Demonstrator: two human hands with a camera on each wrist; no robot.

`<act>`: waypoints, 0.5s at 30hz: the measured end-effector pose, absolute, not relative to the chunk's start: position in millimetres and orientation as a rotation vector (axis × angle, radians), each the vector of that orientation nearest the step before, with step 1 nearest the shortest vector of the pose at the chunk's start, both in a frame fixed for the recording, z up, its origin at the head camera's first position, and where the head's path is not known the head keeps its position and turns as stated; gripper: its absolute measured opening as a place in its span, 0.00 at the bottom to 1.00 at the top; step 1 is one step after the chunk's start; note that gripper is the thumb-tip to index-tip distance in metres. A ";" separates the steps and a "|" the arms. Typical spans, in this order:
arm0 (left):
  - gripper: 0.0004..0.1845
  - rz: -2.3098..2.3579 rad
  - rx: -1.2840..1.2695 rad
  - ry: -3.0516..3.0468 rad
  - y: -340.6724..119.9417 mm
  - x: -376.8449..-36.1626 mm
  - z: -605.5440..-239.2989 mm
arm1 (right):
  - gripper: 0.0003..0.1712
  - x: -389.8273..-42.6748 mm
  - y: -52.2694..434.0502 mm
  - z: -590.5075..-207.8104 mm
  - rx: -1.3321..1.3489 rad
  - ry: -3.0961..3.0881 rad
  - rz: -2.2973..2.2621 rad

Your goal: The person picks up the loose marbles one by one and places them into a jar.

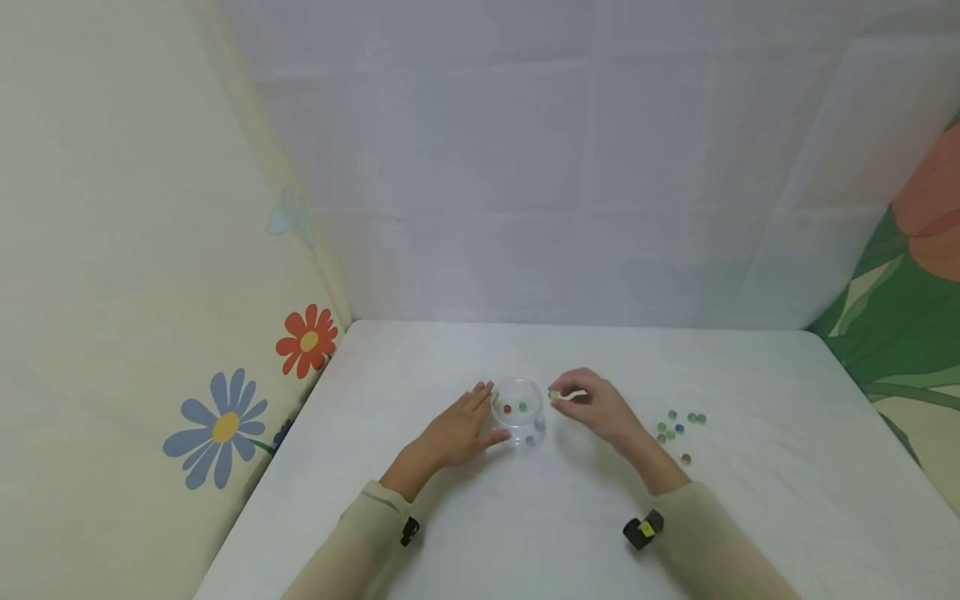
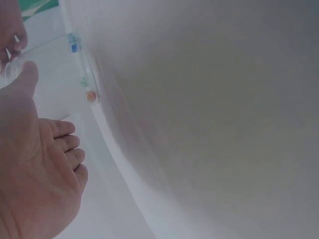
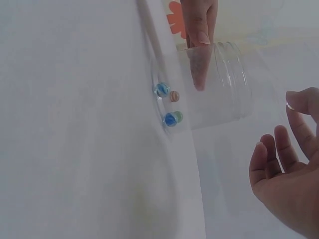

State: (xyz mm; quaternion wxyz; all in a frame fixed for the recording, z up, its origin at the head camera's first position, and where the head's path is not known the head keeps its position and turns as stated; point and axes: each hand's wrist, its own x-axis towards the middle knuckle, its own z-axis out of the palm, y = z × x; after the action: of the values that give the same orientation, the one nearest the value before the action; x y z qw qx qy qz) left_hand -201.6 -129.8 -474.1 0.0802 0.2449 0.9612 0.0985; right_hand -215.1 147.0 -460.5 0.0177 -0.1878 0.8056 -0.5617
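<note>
While a few marbles (image 1: 517,410) already lie in the clear jar (image 1: 519,412) mid-worktop, several loose marbles (image 1: 677,423) wait at the right. The right hand (image 1: 592,404) pinches one marble (image 1: 553,395) by the rim; the left hand (image 1: 459,432), fingers straight, steadies the jar.

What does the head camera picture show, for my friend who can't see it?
Two hands work at a small clear jar on a white table: the left hand rests against its side, and the right hand pinches a marble beside its rim. A few marbles lie inside the jar, and more loose marbles sit to the right.
</note>
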 end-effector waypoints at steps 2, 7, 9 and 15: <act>0.47 0.320 0.738 2.878 -129.8 -201.8 -474.1 | 0.11 -216.4 143.4 -461.1 -0.576 2.494 -1.746; 0.47 0.329 0.741 2.882 -129.8 -203.3 -476.0 | 0.11 -219.0 135.0 -464.2 -0.565 2.462 -1.762; 0.48 0.310 0.741 2.880 -130.2 -203.7 -477.4 | 0.11 -219.3 132.4 -465.4 -0.565 2.466 -1.750; 0.48 0.301 0.770 2.895 -131.6 -204.8 -480.8 | 0.11 -220.3 124.8 -465.8 -0.494 2.493 -1.711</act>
State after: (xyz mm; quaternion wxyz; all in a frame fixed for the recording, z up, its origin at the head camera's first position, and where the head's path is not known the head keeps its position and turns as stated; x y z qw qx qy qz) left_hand -204.8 -131.6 -480.8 0.0652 0.2551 0.9595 0.0999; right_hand -220.3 124.8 -465.8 0.0388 -0.1611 0.8131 -0.5581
